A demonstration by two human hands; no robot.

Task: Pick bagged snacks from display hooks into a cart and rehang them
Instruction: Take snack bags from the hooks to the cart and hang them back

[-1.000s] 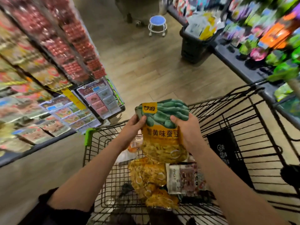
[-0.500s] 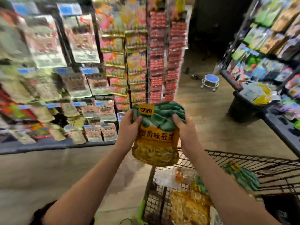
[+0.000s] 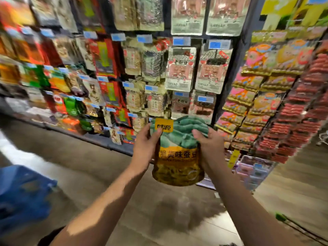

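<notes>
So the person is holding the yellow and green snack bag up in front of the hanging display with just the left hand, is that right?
Not quite. The head view shows both hands on the yellow and green snack bag: the left hand grips its upper left edge and the right hand grips its upper right. The bag is indeed held up in front of the hanging display.

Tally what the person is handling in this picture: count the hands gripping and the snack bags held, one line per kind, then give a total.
Hands gripping: 2, the left hand and the right hand
Snack bags held: 1, the green and yellow snack bag, pinched at its top corners
Total: 3
</notes>
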